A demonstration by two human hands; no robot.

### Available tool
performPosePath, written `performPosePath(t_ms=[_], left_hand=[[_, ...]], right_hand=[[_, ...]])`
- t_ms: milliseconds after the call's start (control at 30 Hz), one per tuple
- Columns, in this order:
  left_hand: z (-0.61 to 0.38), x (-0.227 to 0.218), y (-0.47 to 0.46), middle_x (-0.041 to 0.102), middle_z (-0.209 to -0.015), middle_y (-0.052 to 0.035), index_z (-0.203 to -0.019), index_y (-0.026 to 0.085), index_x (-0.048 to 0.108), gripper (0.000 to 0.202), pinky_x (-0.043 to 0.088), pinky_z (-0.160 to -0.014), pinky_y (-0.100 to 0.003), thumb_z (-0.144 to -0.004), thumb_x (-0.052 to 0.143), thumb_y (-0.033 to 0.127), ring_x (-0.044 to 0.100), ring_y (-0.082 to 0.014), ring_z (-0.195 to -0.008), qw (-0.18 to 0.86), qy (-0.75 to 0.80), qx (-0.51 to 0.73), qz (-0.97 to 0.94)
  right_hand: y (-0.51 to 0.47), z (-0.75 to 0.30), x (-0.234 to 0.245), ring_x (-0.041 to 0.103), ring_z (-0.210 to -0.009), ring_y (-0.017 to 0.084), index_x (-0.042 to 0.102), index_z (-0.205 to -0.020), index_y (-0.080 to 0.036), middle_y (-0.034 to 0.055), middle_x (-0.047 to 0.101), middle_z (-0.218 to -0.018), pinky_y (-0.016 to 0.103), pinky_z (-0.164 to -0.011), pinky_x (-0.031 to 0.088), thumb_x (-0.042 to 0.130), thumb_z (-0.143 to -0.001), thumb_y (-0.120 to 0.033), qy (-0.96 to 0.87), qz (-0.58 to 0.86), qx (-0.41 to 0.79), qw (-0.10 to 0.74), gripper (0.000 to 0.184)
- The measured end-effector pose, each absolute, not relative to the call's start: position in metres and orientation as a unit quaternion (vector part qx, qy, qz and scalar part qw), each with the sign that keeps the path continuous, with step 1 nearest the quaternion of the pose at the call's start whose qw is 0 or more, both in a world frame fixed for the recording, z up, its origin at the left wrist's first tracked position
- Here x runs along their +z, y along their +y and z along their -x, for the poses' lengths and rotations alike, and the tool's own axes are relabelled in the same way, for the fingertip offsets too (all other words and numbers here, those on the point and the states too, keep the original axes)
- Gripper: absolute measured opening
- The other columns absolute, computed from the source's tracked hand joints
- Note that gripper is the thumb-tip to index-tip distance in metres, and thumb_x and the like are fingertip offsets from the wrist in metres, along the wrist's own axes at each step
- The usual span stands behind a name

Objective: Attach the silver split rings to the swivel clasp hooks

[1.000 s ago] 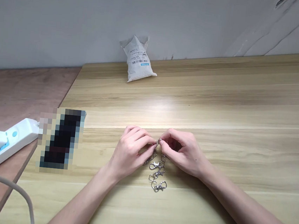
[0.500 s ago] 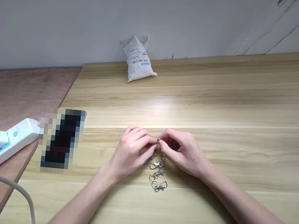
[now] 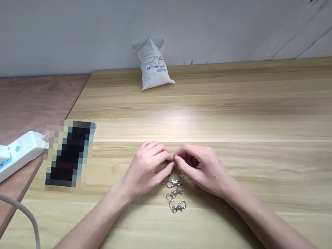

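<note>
My left hand (image 3: pixel 150 164) and my right hand (image 3: pixel 201 167) meet above the tabletop, thumb and forefinger of each pinched together. Between the fingertips is a small silvery piece of a lobster clasp with ring (image 3: pixel 175 155), mostly covered by the fingers. Beneath and in front of the hands lie several lobster clasps with split rings, strung out in a loose column. The nearest clasp (image 3: pixel 181 206) lies on its side with its ring to the left. Another clasp (image 3: pixel 173 183) sits closer to the fingertips. Some rings are partly hidden under both hands.
A white plastic package (image 3: pixel 156 68) with a printed label leans against the wall at the back. To the left is a blurred dark phone-like object (image 3: pixel 70 154). A white power strip (image 3: pixel 22 151) with a grey cable (image 3: pixel 25 209) stands at the left edge.
The fingertips have drawn slightly closer, and the small metal piece between them is more covered now. The clasps on the table keep their places.
</note>
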State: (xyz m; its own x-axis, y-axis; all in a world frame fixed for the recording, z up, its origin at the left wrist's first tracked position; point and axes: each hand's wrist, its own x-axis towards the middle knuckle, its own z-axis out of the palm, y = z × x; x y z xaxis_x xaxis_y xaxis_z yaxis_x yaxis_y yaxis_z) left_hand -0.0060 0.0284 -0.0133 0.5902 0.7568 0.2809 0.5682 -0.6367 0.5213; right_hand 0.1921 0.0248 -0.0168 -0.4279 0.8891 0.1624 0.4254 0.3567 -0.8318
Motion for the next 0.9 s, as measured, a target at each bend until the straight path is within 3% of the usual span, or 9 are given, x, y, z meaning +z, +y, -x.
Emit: performPosePath(t_ms=[900], left_hand=[[0.0063,-0.0146,0.0274,0.062,-0.084,-0.0043,-0.086,0.017,0.062,0.011,0.042,-0.076,-0.033,-0.091,0.053,0.020,0.053,-0.0180,-0.083,0.218,0.383,0.237,-0.866]], right_hand=[[0.0234,-0.1928,-0.0139,0.049,-0.058,0.009,0.060,-0.080,-0.017,-0.0014,0.059,-0.066,0.023,-0.056,0.036,0.053,-0.090,-0.023,-0.771,0.436,0.364,0.288,0.014]])
